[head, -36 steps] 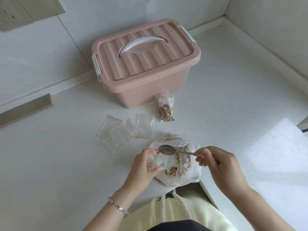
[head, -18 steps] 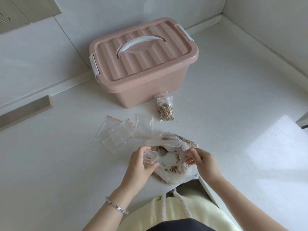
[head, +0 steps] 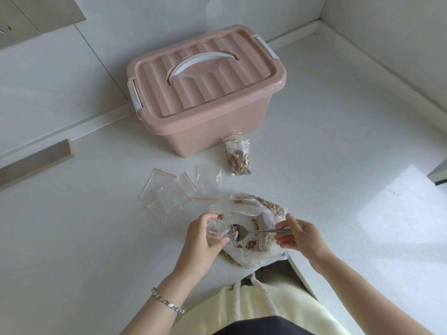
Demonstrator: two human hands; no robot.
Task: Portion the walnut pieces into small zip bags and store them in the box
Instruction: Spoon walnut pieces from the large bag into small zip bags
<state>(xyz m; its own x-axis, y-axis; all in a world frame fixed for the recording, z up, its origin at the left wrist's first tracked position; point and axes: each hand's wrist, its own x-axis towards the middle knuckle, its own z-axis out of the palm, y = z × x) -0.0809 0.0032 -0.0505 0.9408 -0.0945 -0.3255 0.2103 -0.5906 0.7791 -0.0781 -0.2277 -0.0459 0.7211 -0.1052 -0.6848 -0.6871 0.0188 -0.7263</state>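
Scooping stage: right hand (head: 300,235) pinches spoon (head: 262,230), its bowl among walnuts (head: 272,207) in the big bag (head: 244,210); left hand (head: 202,238) grips a small bag (head: 217,228) beside it. Next, tip a spoonful in (box (head: 217,131) lid on).

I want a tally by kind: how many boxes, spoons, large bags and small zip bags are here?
Pink plastic lidded box: 1
Metal spoon: 1
Large clear bag of walnut pieces: 1
Filled small zip bag: 1
Small zip bag in left hand: 1
Empty small zip bags, overlapping: 3 visible
Total: 8
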